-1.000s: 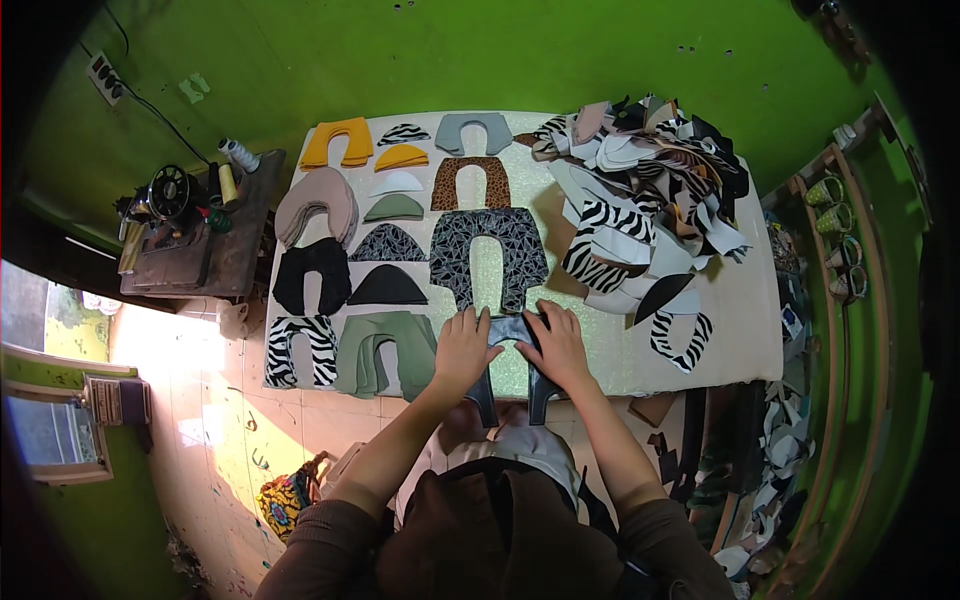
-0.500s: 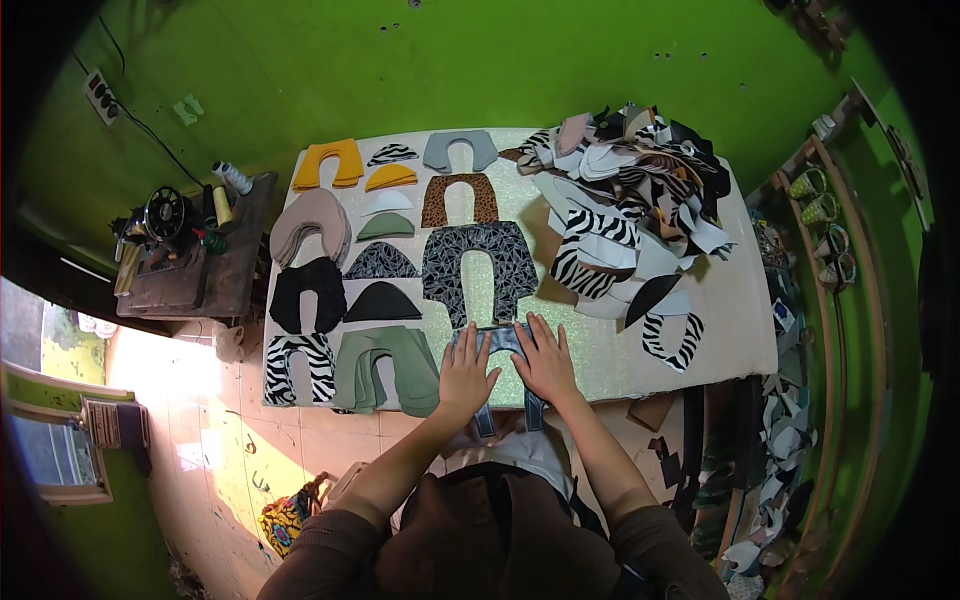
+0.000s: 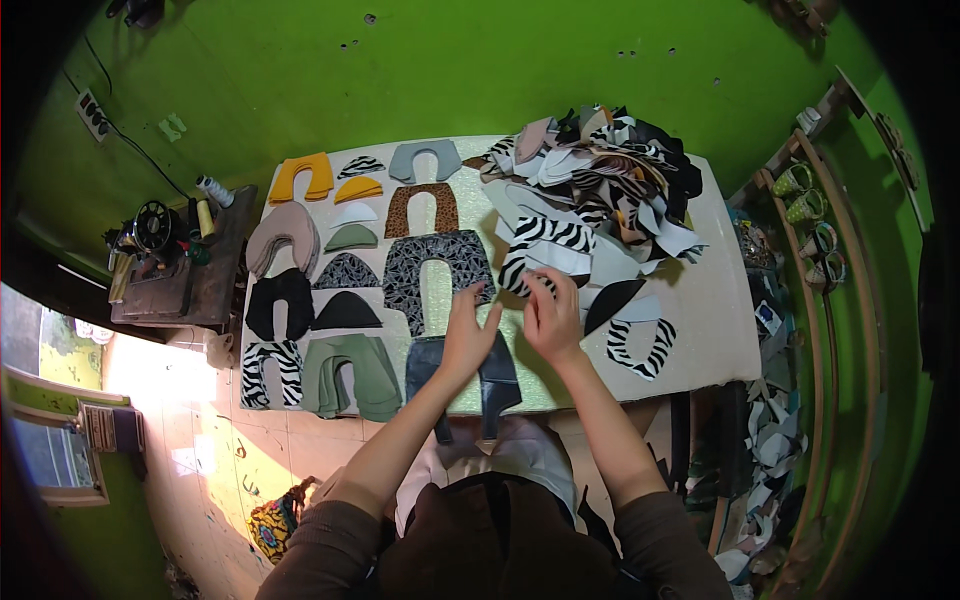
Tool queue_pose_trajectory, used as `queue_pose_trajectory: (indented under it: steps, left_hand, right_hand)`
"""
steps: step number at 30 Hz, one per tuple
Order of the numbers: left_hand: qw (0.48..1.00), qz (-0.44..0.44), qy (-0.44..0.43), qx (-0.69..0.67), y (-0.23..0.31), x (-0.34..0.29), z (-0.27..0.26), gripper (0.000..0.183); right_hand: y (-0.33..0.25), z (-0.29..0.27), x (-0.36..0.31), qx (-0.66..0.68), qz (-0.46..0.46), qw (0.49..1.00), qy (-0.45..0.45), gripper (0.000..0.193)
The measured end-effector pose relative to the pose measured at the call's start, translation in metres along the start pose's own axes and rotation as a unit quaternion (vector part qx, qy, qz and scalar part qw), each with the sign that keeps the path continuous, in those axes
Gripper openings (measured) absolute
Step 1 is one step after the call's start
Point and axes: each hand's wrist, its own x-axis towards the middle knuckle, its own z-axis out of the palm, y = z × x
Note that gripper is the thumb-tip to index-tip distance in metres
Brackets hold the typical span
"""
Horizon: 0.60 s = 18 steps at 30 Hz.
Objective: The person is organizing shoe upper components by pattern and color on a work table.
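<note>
On counter (image 3: 705, 315), near edge: dark arch piece (image 3: 426, 372), plain blue-grey, legs overhanging.
Left hand (image 3: 467, 328): fingers apart, by black-and-grey patterned arch (image 3: 408, 272).
Right hand (image 3: 556, 320): fingers curled over zebra-striped piece (image 3: 513, 271); cannot tell whether gripping.

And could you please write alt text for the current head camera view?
A person's left hand and right hand are over a pale table, near a dark blue U-shaped piece whose legs overhang the near edge. Other U-shaped and half-round fabric pieces form columns on the table's left half; a scrap pile lies far right.
</note>
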Motion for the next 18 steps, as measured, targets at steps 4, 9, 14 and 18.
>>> queue_pose_trajectory:
  steps: [4,9,14,18]
  left_hand:
    - [0.955,-0.176,0.054,-0.231,0.016,0.036,0.025,0.035]
    - [0.989,-0.006,0.093,-0.118,0.066,0.040,0.020,0.017]
    - [0.978,0.198,0.024,-0.056,0.122,0.050,0.001,0.011]
    - [0.976,0.102,0.025,-0.191,0.128,0.043,0.001,0.015]
  right_hand:
    - [0.026,-0.018,0.029,0.027,-0.012,0.999,-0.030,0.042]
    - [0.056,-0.046,0.040,0.165,0.011,0.985,-0.056,0.041]
    - [0.069,-0.087,0.081,0.113,-0.089,0.984,-0.101,0.028]
    - [0.072,-0.117,0.090,0.133,-0.119,0.966,-0.187,0.020]
